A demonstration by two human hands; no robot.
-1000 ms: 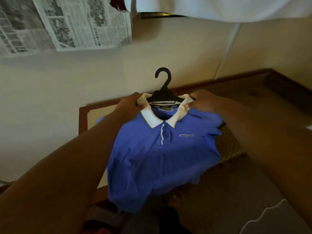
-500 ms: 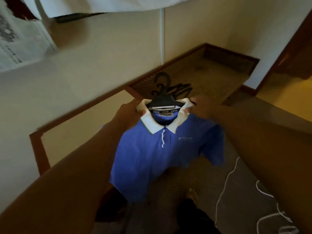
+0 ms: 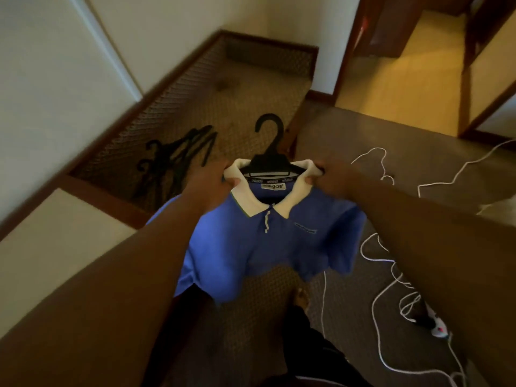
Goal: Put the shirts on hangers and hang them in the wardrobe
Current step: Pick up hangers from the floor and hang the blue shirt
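Note:
A blue polo shirt (image 3: pixel 259 247) with a white collar hangs on a black plastic hanger (image 3: pixel 269 160), held up in front of me at mid-frame. My left hand (image 3: pixel 215 180) grips the left shoulder of the shirt at the collar. My right hand (image 3: pixel 329 177) grips the right shoulder the same way. The hanger's hook sticks up above the collar, free of any rail. The shirt's lower part hangs loose over the floor.
Several spare black hangers (image 3: pixel 176 160) lie on the patterned carpet (image 3: pixel 223 88) to the left. White cords (image 3: pixel 391 263) trail over the floor at right, by a small device (image 3: pixel 437 326). A wooden-framed doorway (image 3: pixel 405 60) opens at the upper right.
My view has swung right and down, away from the newspaper-covered wall toward the floor and doorway. Both hands have kept their hold on the shirt's shoulders.

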